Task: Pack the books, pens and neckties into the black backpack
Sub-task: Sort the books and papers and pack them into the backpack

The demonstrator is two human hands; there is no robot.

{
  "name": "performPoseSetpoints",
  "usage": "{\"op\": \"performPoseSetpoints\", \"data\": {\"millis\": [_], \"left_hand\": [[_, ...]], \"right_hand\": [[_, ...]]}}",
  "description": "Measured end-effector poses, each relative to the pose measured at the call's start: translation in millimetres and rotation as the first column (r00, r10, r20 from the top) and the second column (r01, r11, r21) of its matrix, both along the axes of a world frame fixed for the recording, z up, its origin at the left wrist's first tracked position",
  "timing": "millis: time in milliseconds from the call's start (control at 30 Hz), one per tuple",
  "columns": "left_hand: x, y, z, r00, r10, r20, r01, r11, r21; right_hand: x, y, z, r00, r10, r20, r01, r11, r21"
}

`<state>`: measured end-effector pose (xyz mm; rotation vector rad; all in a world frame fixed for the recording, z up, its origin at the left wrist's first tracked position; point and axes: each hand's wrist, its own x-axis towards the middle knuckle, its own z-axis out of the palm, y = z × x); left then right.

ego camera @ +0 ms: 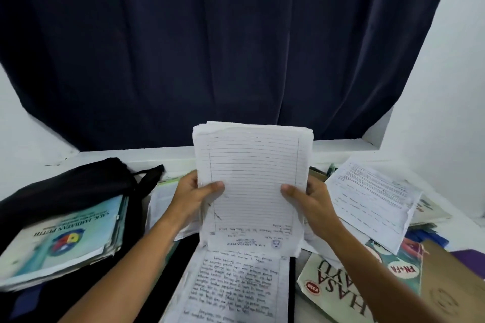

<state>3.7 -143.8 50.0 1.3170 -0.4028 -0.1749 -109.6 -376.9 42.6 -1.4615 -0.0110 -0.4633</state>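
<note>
I hold a stack of lined white sheets (252, 178) upright in front of me, its bottom edge standing on a handwritten page (233, 286). My left hand (195, 194) grips the stack's left edge, thumb on the front. My right hand (309, 196) grips its right edge the same way. The black backpack (65, 186) lies at the left. A pile of exercise books with a light blue-green cover (65, 241) lies partly inside the backpack's mouth. A dark pen-like object (291, 286) lies beside the handwritten page. No necktie can be made out.
At the right lie a printed sheet (370, 199), a green textbook (338, 288), a brown cover (454, 286) and blue and purple items (430, 237). A dark blue curtain (236, 47) hangs behind the white ledge (157, 158). White walls stand on both sides.
</note>
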Motion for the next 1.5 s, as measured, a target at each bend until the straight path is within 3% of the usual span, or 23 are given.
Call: {"op": "performPoseSetpoints", "data": {"millis": [133, 333, 433, 500, 567, 667, 833, 1000, 1100, 1200, 1267, 1333, 1500], "left_hand": [[7, 1, 11, 0.997, -0.073, -0.005, 0.073, 0.997, 0.016], [2, 7, -28, 0.974, -0.2, -0.102, 0.218, 0.952, 0.213], [4, 8, -13, 0.972, -0.201, -0.118, 0.221, 0.957, 0.187], [8, 12, 4, 0.972, -0.207, -0.112, 0.229, 0.943, 0.243], [8, 21, 14, 0.961, -0.239, -0.142, 0.273, 0.907, 0.322], [0, 39, 2, 0.94, -0.236, -0.247, 0.329, 0.824, 0.461], [-27, 68, -54, 0.901, -0.207, -0.381, 0.421, 0.622, 0.66], [-42, 74, -70, 0.921, -0.196, -0.337, 0.39, 0.471, 0.791], [-31, 75, -54, 0.931, -0.228, -0.284, 0.346, 0.313, 0.884], [-10, 71, -33, 0.969, -0.218, -0.115, 0.158, 0.19, 0.969], [0, 54, -19, 0.972, -0.234, -0.033, 0.088, 0.231, 0.969], [6, 23, -8, 0.96, -0.281, 0.019, 0.071, 0.305, 0.95], [8, -94, -8, 0.912, -0.404, 0.073, 0.125, 0.444, 0.887]], "right_hand": [[4, 4, 12, 1.0, -0.019, 0.001, 0.019, 0.999, -0.037], [-7, 13, -15, 0.967, -0.091, -0.239, 0.064, 0.991, -0.116], [-7, 17, -4, 0.955, -0.161, -0.249, 0.126, 0.98, -0.153], [-8, 21, 10, 0.957, -0.138, -0.254, 0.105, 0.984, -0.142], [-12, 22, 17, 0.945, -0.032, -0.324, 0.023, 0.999, -0.033], [-25, 25, 5, 0.839, 0.177, -0.514, -0.128, 0.983, 0.131], [-52, 45, -54, 0.667, 0.299, -0.683, -0.182, 0.954, 0.24], [-64, 59, -77, 0.573, 0.134, -0.808, -0.184, 0.982, 0.033], [-66, 55, -69, 0.548, 0.002, -0.837, -0.212, 0.968, -0.137], [-65, 46, -57, 0.465, -0.101, -0.879, -0.264, 0.933, -0.246], [-66, 33, -48, 0.443, -0.145, -0.885, -0.249, 0.928, -0.277], [-69, 12, -37, 0.493, -0.168, -0.854, -0.162, 0.946, -0.279], [-88, -74, -21, 0.627, -0.229, -0.745, 0.27, 0.96, -0.069]]}}
